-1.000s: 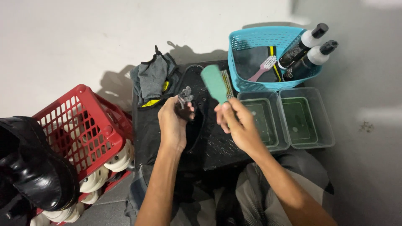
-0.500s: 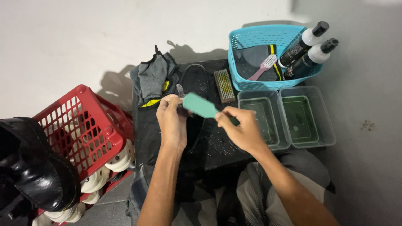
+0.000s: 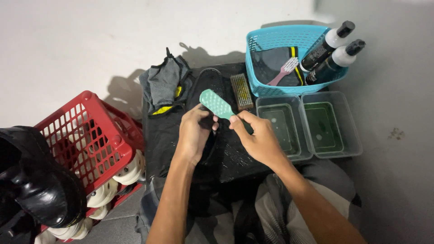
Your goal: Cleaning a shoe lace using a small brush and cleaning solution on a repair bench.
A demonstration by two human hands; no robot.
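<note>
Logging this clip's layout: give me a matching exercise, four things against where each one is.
Things:
1. green brush
2. pink toothbrush
3. two bottles
4. brown brush

Places:
A. lying flat on the black mat
B. lying inside the blue basket
C. held in the right hand
D. leaning on the blue basket's right rim

Pairs: 1-C, 2-B, 3-D, 4-A

The right hand grips the green brush by its handle. The left hand is on a dark item beneath it. The blue basket stands behind two clear tubs.
</note>
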